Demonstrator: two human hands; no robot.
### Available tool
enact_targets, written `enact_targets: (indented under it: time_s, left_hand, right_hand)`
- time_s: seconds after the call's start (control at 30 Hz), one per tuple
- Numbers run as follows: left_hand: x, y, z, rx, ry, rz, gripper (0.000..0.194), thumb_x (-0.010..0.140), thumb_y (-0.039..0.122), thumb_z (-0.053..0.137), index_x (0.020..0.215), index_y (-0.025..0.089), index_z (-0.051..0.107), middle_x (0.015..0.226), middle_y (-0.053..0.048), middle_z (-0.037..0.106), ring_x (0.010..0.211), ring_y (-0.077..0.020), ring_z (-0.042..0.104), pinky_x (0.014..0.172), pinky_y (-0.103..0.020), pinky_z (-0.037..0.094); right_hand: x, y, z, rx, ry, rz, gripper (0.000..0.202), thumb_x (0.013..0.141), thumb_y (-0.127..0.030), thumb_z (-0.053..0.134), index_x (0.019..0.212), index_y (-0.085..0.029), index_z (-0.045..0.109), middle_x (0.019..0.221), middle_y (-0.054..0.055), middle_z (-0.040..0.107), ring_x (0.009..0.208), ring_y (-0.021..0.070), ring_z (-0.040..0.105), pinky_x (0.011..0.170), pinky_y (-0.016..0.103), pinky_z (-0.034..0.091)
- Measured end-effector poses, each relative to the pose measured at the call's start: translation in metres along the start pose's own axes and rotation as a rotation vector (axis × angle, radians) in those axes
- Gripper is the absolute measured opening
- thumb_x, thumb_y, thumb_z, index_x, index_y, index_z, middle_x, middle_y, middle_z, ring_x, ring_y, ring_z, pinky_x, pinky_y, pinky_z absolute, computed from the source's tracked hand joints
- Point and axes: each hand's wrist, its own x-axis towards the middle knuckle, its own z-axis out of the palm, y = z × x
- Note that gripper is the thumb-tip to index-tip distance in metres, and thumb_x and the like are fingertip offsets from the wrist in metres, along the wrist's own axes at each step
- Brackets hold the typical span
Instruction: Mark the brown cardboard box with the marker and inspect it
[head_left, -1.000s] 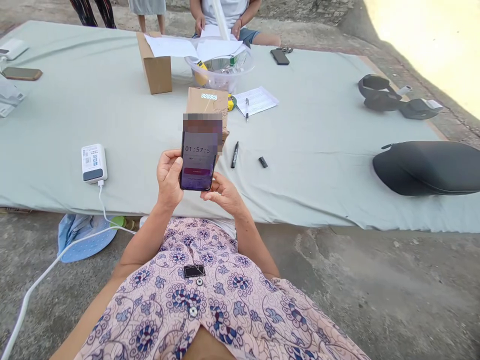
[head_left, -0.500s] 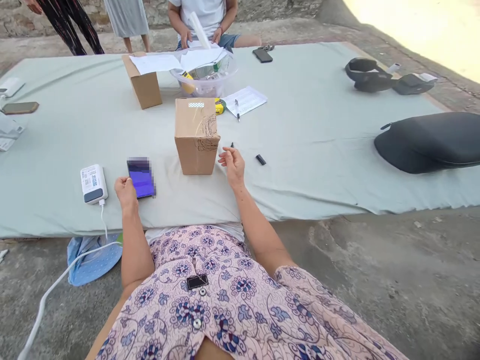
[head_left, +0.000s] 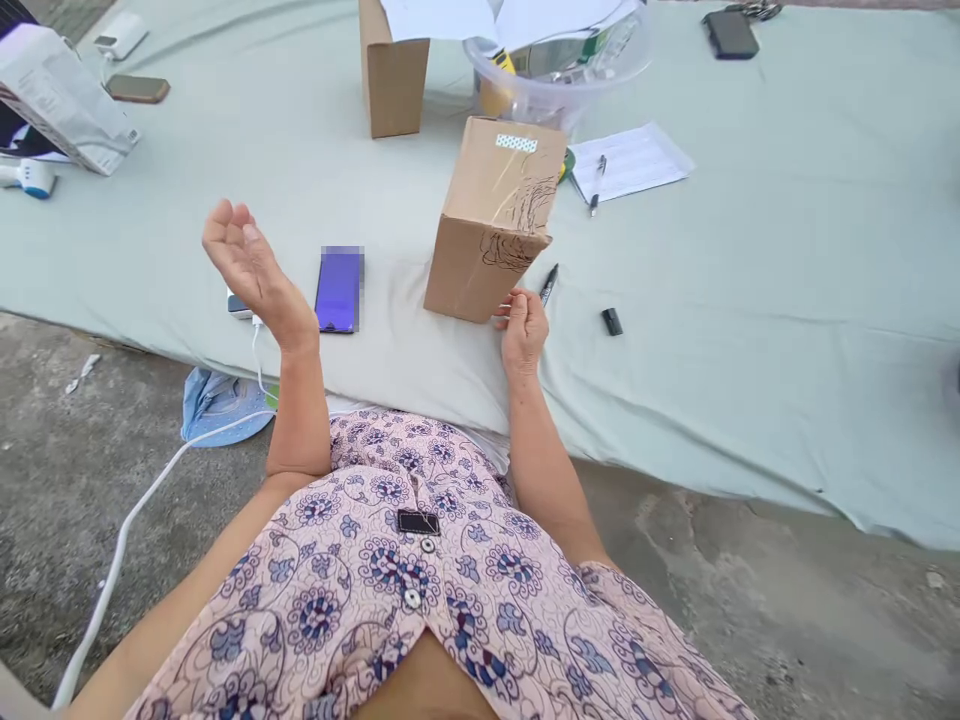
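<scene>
My left hand (head_left: 253, 268) is raised over the table with its palm turned up and its fingers loosely curled, holding nothing. To its right a phone (head_left: 339, 290) with a lit purple-blue screen lies flat. My right hand (head_left: 524, 328) rests beside the lower right corner of a cardboard box (head_left: 469, 265), fingers loosely bent and apart; I cannot tell whether they touch it. Black scribbles mark the box's top and front. Close to that hand lie an uncapped black marker (head_left: 550, 284) and its black cap (head_left: 612, 321). A white device (head_left: 239, 305) is mostly hidden behind my left hand.
Farther back stand another cardboard box (head_left: 395, 90) and a clear plastic basin (head_left: 559, 100) with papers across them. A printed sheet (head_left: 637, 165) bears a pen (head_left: 598, 185). Phones, a white package (head_left: 64, 95) and a white cable (head_left: 124, 550) are at the left.
My left hand has let go of the phone and lifted, turning palm up. My right hand has come nearer the box's lower corner. The view has tilted down and shifted left.
</scene>
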Motion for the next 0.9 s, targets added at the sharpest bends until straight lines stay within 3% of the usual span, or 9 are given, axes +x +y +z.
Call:
enact_targets:
  time_s: [0.03,0.17,0.27,0.33,0.43,0.57,0.73,0.83,0.9]
  left_hand:
    - [-0.007,0.009,0.007,-0.034,-0.018,-0.014,0.046,0.102,0.058,0.045,0.137,0.028,0.048,0.142,-0.004,0.055,0.139,-0.0190,0.051,0.121,-0.051,0.037]
    - [-0.055,0.023,0.050,-0.190,-0.375,-0.133,0.065,0.090,0.071,0.054,0.140,0.031,0.046,0.144,-0.006,0.054,0.143,-0.0266,0.051,0.122,-0.053,0.037]
    - [-0.088,0.007,0.076,-0.191,-0.607,-0.262,0.081,0.081,0.065,0.072,0.148,0.035,0.039,0.160,-0.008,0.041,0.151,-0.0325,0.040,0.124,-0.055,0.033]
    - [-0.103,-0.011,0.086,-0.177,-0.688,-0.312,0.089,0.078,0.057,0.079,0.152,0.035,0.034,0.166,-0.010,0.032,0.155,-0.0333,0.034,0.126,-0.053,0.029]
    - [-0.114,-0.033,0.090,-0.150,-0.794,-0.383,0.089,0.080,0.048,0.080,0.154,0.031,0.034,0.158,-0.013,0.045,0.150,-0.0307,0.042,0.124,-0.050,0.034]
    - [-0.118,-0.035,0.087,-0.111,-0.800,-0.402,0.059,0.089,0.039,0.068,0.143,0.026,0.049,0.141,-0.012,0.062,0.129,-0.0262,0.061,0.111,-0.045,0.049]
    - [-0.127,-0.018,0.082,-0.059,-0.705,-0.502,0.047,0.083,0.035,0.072,0.125,0.023,0.057,0.127,-0.013,0.069,0.107,-0.0249,0.071,0.088,-0.038,0.061]
    - [-0.140,-0.009,0.083,-0.193,-0.707,-0.640,0.047,0.080,0.041,0.076,0.117,0.023,0.055,0.123,-0.013,0.069,0.102,-0.0257,0.073,0.077,-0.037,0.064]
    - [-0.149,-0.004,0.085,-0.321,-0.741,-0.813,0.048,0.080,0.043,0.077,0.117,0.024,0.053,0.122,-0.013,0.069,0.098,-0.0255,0.075,0.074,-0.037,0.064]
  right_hand:
    - [0.000,0.000,0.000,-0.005,-0.001,0.000,0.045,0.095,-0.061,0.046,0.107,-0.022,0.066,0.091,0.002,0.070,0.072,0.0086,0.068,0.056,0.019,0.050]
    - [-0.001,0.001,0.000,-0.024,0.006,-0.009,0.047,0.095,-0.063,0.045,0.107,-0.023,0.065,0.090,0.002,0.070,0.071,0.0093,0.067,0.056,0.020,0.050]
    - [-0.002,-0.001,-0.001,-0.049,-0.008,-0.022,0.050,0.094,-0.066,0.043,0.107,-0.023,0.064,0.092,0.003,0.071,0.073,0.0111,0.068,0.058,0.022,0.051]
    - [-0.002,-0.003,-0.001,-0.069,-0.039,-0.067,0.053,0.093,-0.068,0.041,0.109,-0.023,0.064,0.098,0.006,0.073,0.082,0.0144,0.070,0.065,0.026,0.054]
    - [-0.003,-0.005,0.000,-0.111,-0.108,-0.147,0.061,0.088,-0.073,0.045,0.115,-0.022,0.063,0.110,0.011,0.072,0.098,0.0201,0.069,0.078,0.033,0.058]
    - [-0.003,-0.007,0.000,-0.178,-0.114,-0.171,0.062,0.083,-0.069,0.059,0.122,-0.021,0.061,0.117,0.013,0.070,0.101,0.0218,0.067,0.080,0.034,0.057]
    - [-0.005,-0.019,-0.007,-0.239,-0.074,-0.294,0.049,0.092,-0.055,0.051,0.128,-0.024,0.061,0.123,0.012,0.067,0.112,0.0226,0.064,0.094,0.040,0.056]
    - [-0.008,-0.035,-0.013,-0.231,0.029,-0.378,0.041,0.095,-0.049,0.048,0.124,-0.024,0.063,0.124,0.013,0.067,0.121,0.0238,0.061,0.102,0.043,0.054]
    - [-0.011,-0.048,-0.015,-0.263,0.093,-0.459,0.033,0.098,-0.044,0.048,0.120,-0.025,0.065,0.123,0.011,0.069,0.123,0.0237,0.061,0.109,0.046,0.051]
